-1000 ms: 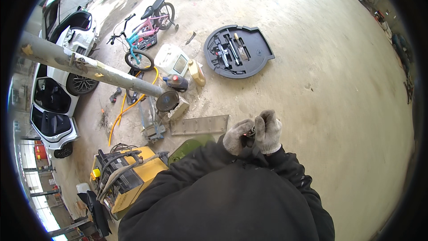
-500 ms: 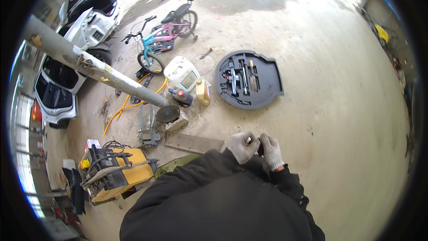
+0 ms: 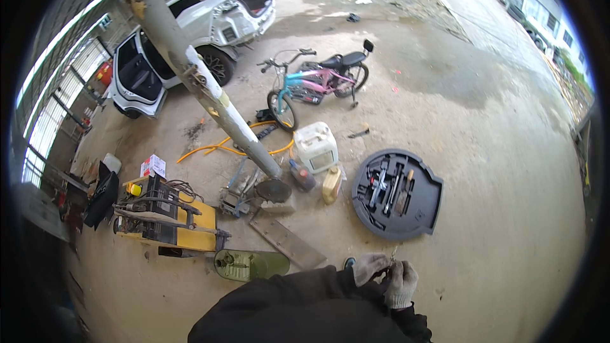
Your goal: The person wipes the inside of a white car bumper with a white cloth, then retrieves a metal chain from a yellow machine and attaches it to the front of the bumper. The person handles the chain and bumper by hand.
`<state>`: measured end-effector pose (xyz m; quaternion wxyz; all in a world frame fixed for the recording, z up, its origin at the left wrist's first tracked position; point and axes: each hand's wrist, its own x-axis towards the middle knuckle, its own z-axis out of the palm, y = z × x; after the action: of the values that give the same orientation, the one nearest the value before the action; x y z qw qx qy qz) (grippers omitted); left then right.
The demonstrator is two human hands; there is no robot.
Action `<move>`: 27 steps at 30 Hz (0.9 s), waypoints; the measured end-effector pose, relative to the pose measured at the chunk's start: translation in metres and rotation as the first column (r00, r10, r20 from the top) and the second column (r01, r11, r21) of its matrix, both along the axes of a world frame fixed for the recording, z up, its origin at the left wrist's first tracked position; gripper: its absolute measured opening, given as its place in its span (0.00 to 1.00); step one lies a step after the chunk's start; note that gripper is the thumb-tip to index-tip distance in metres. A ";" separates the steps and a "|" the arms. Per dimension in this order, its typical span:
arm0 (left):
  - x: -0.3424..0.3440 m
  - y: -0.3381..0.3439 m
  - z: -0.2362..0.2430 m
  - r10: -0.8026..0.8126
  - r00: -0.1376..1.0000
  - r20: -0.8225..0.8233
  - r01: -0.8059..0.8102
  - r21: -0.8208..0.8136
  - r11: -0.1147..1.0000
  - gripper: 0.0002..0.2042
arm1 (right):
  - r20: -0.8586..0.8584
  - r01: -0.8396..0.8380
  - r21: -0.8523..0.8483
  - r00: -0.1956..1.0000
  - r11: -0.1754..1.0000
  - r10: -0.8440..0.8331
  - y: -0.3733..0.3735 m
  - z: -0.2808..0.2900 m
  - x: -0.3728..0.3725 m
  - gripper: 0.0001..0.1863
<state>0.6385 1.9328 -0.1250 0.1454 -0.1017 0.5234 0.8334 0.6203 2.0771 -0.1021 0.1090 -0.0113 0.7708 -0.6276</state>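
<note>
Both my hands wear pale grey knitted gloves and meet in front of my dark jacket. My left hand [image 3: 371, 269] has its fingers closed, tips touching the right hand's. My right hand [image 3: 401, 283] is closed beside it in a pinch. A small, thin, light-coloured piece [image 3: 394, 254] sticks up from between the fingertips; its kind is too small to make out. Ahead of the hands lies a round black tool tray [image 3: 424, 206] on the concrete floor. In its slots rest a scissor jack [image 3: 379, 185], a dark bar-shaped tool [image 3: 393, 187] and a tool with a wooden handle [image 3: 404, 194].
Left of the tray stand a white jerrycan [image 3: 316, 146], a yellowish jug [image 3: 331, 185] and a dark bottle [image 3: 302, 176]. A slanting metal post [image 3: 184, 67], a child's bicycle [image 3: 318, 82], a yellow-black machine [image 3: 190, 219], a green canister [image 3: 267, 265], a steel plate [image 3: 286, 240] and a white car [image 3: 222, 22] are around.
The view has tilted up, so the floor things sit lower and further right, and more of the yard shows. My hands stay together; a thin light piece now shows above the fingertips.
</note>
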 end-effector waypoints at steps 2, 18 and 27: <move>-0.005 0.003 -0.002 0.077 0.997 -0.001 -0.077 0.100 0.992 0.12 | -0.078 -0.002 -0.030 0.997 1.000 -0.001 -0.002 -0.001 -0.013 0.17; -0.040 0.014 -0.018 0.395 0.917 -0.058 -0.376 0.211 0.902 0.10 | -0.485 -0.238 0.129 0.832 0.963 0.270 -0.011 0.010 -0.057 0.08; -0.024 0.003 0.010 0.245 0.950 -0.194 -0.169 0.339 0.925 0.13 | -0.317 -0.144 -0.001 0.939 0.990 0.136 -0.004 0.008 -0.034 0.13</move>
<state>0.6146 1.9354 -0.1152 0.0082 -0.0338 0.3818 0.9236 0.5861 2.0735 -0.0937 0.0286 -0.1677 0.7677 -0.6178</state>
